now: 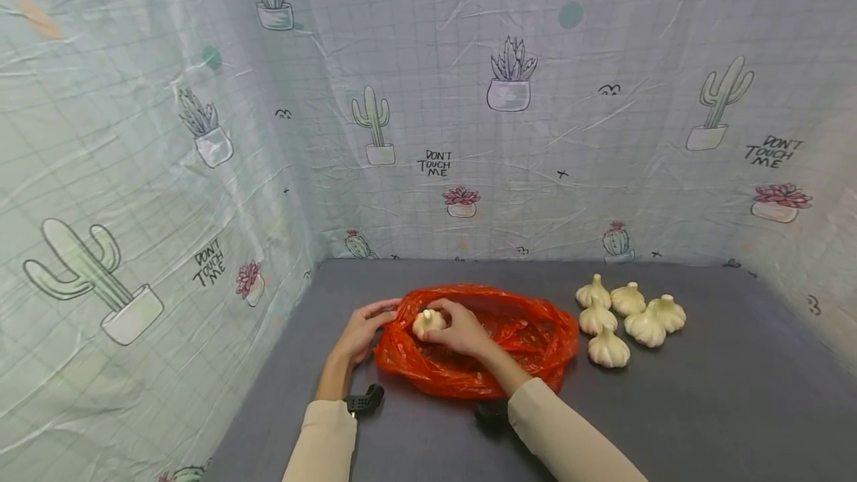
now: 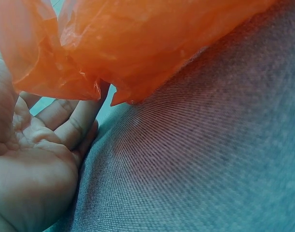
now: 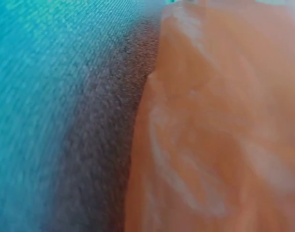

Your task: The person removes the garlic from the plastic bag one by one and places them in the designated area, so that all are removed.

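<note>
A red plastic bag point(image 1: 469, 385) lies spread on the table with its mouth facing up. Inside its left end, my right hand point(image 1: 462, 329) grips a garlic bulb point(image 1: 427, 324) between thumb and fingers. At the bag's left rim, my left hand point(image 1: 361, 332) pinches the plastic. The left wrist view shows the left hand point(image 2: 41, 145) with its fingers partly behind the orange-looking bag point(image 2: 123, 43). Only bag plastic point(image 3: 210, 121) and table surface fill the right wrist view; the right hand and the bulb are hidden there.
Several garlic bulbs point(image 1: 609, 349) sit in a cluster right of the bag on the dark grey table point(image 1: 710, 407). Cactus-print sheeting point(image 1: 428, 117) stands behind and along both sides. A black wrist device point(image 1: 364, 400) shows at the left wrist.
</note>
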Tool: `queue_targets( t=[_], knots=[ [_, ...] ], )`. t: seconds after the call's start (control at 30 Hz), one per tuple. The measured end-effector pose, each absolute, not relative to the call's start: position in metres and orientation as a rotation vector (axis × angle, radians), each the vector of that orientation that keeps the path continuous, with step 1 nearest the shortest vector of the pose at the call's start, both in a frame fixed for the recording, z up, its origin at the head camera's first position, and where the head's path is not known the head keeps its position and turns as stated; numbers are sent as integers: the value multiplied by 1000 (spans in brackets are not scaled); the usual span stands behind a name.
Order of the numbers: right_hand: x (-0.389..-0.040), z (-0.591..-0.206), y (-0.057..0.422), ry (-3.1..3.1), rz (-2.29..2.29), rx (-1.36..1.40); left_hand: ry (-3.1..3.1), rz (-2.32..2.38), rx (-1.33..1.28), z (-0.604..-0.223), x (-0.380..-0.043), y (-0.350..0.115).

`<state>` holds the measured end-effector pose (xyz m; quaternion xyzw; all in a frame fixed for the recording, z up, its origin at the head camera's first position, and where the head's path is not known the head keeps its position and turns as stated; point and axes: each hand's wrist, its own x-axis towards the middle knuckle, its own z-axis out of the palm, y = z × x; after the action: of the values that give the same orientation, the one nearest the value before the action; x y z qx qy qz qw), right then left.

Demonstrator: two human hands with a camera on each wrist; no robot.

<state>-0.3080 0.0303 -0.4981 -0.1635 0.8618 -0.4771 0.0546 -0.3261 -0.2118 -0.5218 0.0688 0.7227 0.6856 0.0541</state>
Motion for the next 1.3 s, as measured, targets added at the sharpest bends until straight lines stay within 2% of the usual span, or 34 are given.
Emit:
queue_targets(
  t=[0.6,1.3],
  knots=[
    [-277,-475,70,2459,-1646,-537,2187,2081,199,-521,-326,-212],
    [-251,-471,116,2538,-1662,-509,2156,2086,216,-521,-325,-214]
  ],
)
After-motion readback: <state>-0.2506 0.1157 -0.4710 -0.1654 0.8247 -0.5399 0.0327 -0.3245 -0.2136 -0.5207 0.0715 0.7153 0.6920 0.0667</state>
